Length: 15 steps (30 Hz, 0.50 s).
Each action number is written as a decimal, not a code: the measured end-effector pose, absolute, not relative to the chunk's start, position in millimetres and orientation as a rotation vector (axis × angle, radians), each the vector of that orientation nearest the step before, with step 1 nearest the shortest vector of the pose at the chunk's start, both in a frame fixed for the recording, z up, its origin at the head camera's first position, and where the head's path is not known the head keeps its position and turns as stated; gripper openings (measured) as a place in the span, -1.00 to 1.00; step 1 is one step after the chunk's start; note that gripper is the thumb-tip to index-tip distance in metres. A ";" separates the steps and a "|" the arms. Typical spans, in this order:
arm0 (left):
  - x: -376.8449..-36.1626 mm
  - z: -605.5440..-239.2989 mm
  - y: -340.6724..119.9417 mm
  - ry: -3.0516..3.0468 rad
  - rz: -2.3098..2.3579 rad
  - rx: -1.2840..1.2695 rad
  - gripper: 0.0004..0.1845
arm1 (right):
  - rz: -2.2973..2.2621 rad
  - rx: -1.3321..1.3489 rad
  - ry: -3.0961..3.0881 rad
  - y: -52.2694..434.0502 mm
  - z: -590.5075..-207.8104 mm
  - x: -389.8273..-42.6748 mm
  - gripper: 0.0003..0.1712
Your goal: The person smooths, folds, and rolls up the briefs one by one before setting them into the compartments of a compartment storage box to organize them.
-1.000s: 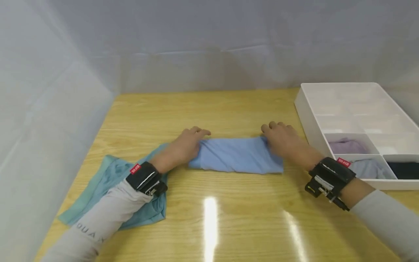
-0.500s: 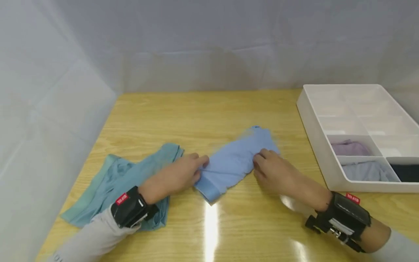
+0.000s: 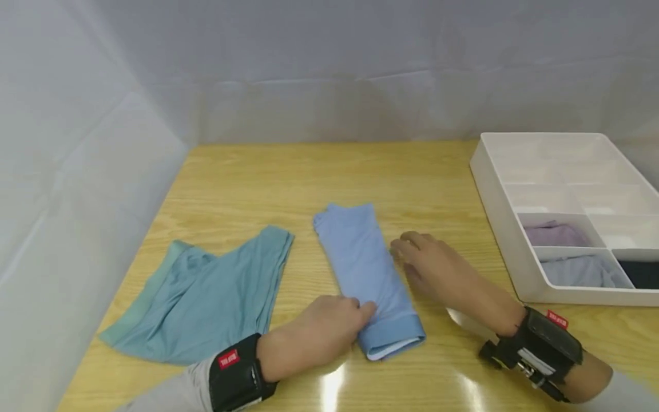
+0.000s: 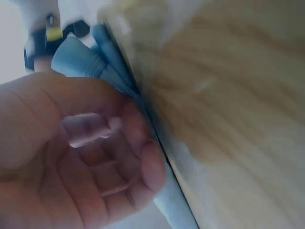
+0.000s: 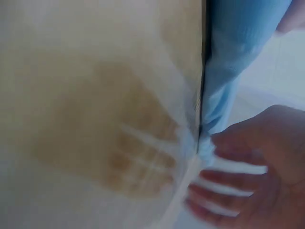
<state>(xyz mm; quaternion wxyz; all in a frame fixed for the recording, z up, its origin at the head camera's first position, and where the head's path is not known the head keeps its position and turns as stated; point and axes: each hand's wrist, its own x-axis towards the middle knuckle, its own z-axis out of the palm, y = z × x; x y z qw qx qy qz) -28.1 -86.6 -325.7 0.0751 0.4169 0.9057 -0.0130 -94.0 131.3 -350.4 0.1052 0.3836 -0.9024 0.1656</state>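
Head view: your left hand (image 3: 314,337) rests at the near left edge of the folded blue garment (image 3: 366,274), its fingers (image 3: 360,313) lightly curled and touching the cloth, not plainly gripping it. Your right hand (image 3: 437,272) lies just right of the garment's middle, its fingers relaxed at the cloth edge and holding nothing.
Garment place: it lies on the desk (image 3: 360,171) as a long strip between your two hands, its waistband end nearest you.
Around the fingers: a teal garment (image 3: 206,297) lies spread out beyond your left hand; a white divided tray (image 3: 496,212) stands beyond your right hand, with folded pieces in its near compartments.
Left wrist view: blurred; your left fingers (image 4: 143,157) sit against the blue cloth edge (image 4: 114,71).
Right wrist view: blurred; your right fingers (image 5: 238,191) are loosely spread just beside the blue strip (image 5: 233,57).
Doing it well: I judge you should keep the side edges straight, flatten the strip with your palms, and fold evenly from the waistband end.
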 end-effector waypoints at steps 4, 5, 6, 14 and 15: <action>-28.4 -325.1 -99.7 2.738 0.012 1.147 -0.89 | 0.658 1.357 -2.456 133.8 -350.9 -55.5 -0.77; -27.2 -325.1 -102.1 2.751 0.030 1.146 -0.92 | 0.662 1.418 -2.432 134.1 -350.5 -45.6 -0.79; -24.7 -324.5 -103.5 2.764 0.045 1.149 -0.93 | 0.626 1.480 -2.426 135.2 -350.0 -36.4 -0.75; 13.8 -327.7 -86.5 2.960 -0.084 1.536 -0.72 | 0.189 1.612 -2.335 138.1 -348.5 -10.4 -0.66; 17.1 -329.8 -83.2 3.004 -0.172 1.586 -0.72 | 0.144 1.608 -2.292 135.9 -348.6 -10.0 -0.66</action>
